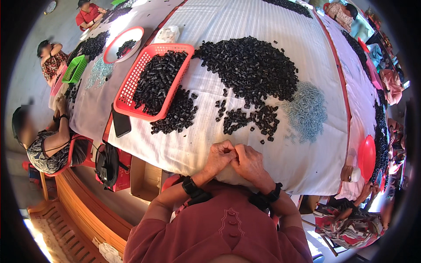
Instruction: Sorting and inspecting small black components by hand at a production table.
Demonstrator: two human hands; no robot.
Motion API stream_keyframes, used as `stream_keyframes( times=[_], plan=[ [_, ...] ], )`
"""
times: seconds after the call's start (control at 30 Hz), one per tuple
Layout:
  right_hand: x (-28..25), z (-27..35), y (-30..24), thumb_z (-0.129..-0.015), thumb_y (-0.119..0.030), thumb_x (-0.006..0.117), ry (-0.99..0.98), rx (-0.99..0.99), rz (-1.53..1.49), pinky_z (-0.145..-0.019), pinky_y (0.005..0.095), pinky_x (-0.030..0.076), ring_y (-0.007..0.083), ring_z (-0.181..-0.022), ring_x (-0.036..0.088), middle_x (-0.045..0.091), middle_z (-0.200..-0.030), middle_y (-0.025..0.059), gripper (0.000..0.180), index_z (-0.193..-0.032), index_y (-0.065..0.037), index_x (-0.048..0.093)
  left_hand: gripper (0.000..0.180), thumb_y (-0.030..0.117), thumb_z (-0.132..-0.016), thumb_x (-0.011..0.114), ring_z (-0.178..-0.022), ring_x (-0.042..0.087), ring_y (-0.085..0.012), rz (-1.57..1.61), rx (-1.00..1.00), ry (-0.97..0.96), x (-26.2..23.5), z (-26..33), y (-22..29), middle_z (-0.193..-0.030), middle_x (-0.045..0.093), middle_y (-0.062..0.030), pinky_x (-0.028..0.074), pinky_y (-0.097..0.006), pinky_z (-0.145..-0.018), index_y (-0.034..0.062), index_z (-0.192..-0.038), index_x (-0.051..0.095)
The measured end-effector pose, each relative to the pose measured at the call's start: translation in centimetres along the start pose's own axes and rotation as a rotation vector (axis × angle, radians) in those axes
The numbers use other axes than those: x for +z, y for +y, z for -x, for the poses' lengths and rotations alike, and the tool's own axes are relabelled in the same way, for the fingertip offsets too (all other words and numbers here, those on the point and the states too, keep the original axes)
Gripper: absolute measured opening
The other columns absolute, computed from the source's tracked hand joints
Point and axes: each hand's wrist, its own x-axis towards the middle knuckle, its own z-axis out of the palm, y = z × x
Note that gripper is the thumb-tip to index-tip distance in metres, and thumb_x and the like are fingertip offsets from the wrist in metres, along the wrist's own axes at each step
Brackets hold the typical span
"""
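My left hand [219,157] and my right hand [247,161] meet at the near edge of the white-covered table, fingertips pinched together. Whatever sits between the fingers is too small and hidden to make out. Just beyond them lie loose small black plastic pieces [237,122], with a large heap of the same kind [254,70] behind. To the right of that heap is a pile of tiny pale-blue pieces [308,111]. On the left, a red plastic basket [187,57] holds longer black parts [160,79], and more black pieces [179,111] spill beside it.
A dark phone [121,122] lies left of the basket. Beyond it stand a red-rimmed white basin [137,33] and a green basket [75,69]. A red bowl [366,157] is at the right. Several people sit around the tables; a wooden bench [83,206] is at lower left.
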Motion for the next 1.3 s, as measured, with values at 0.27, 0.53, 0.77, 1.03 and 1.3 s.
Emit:
stream_keyframes(
  times=[0.27, 0.53, 0.77, 1.03, 1.3],
  plan=[
    [0.7, -0.2, 0.6, -0.063, -0.01, 0.063, 0.143, -0.069, 0.036, -0.051, 0.0334, 0.047, 0.0224, -0.062, 0.056, 0.053, -0.068, 0.0053, 0.021, -0.078, -0.009, 0.049, 0.011, -0.002, -0.08, 0.059, -0.061, 0.049, -0.0031, -0.244, 0.015, 0.114, 0.7, -0.5, -1.0, -0.066, 0.058, 0.0014, 0.042, -0.02, -0.054, 0.002, -0.07, 0.056],
    [1.7, -0.3, 1.1, -0.062, -0.005, 0.063, 0.175, -0.025, -0.079, -0.054, 0.0361, 0.048, 0.026, -0.066, 0.059, 0.056, -0.073, 0.0078, 0.026, -0.085, -0.006, 0.052, 0.009, -0.001, -0.079, 0.062, -0.058, 0.054, -0.0044, -0.205, 0.026, 0.179, 1.1, -0.9, -0.4, -0.066, 0.062, -0.0036, 0.044, -0.02, -0.05, 0.0001, -0.072, 0.056],
    [-1.7, 2.1, 2.3, -0.077, -0.008, 0.063, 0.087, 0.173, -0.259, -0.06, 0.0375, 0.049, 0.0296, -0.072, 0.059, 0.058, -0.083, 0.0108, 0.022, -0.097, -0.005, 0.054, 0.008, 0.001, -0.082, 0.061, -0.058, 0.059, -0.0087, -0.032, -0.069, 0.097, 0.5, -0.9, -0.2, -0.069, 0.063, -0.0067, 0.05, -0.023, -0.052, -0.0016, -0.076, 0.057],
    [-8.1, 4.7, 8.8, -0.08, -0.002, 0.055, 0.419, 0.615, 0.044, -0.063, 0.0412, 0.046, 0.0354, -0.076, 0.056, 0.055, -0.09, 0.0183, 0.014, -0.094, -0.001, 0.053, 0.011, 0.005, -0.086, 0.059, -0.057, 0.061, -0.0122, 0.055, -0.158, 0.016, 0.3, -0.6, 0.1, -0.071, 0.063, -0.0084, 0.054, -0.025, -0.053, -0.001, -0.078, 0.056],
    [-7.9, 4.1, 9.1, -0.08, 0.0, 0.054, 0.389, 0.502, 0.199, -0.066, 0.0436, 0.043, 0.0382, -0.075, 0.052, 0.051, -0.083, 0.0187, 0.008, -0.084, 0.001, 0.048, 0.006, 0.003, -0.086, 0.059, -0.059, 0.059, -0.0102, 0.057, -0.071, 0.021, -1.5, -0.3, 1.9, -0.072, 0.061, -0.0062, 0.05, -0.024, -0.053, 0.0, -0.082, 0.056]
  ],
)
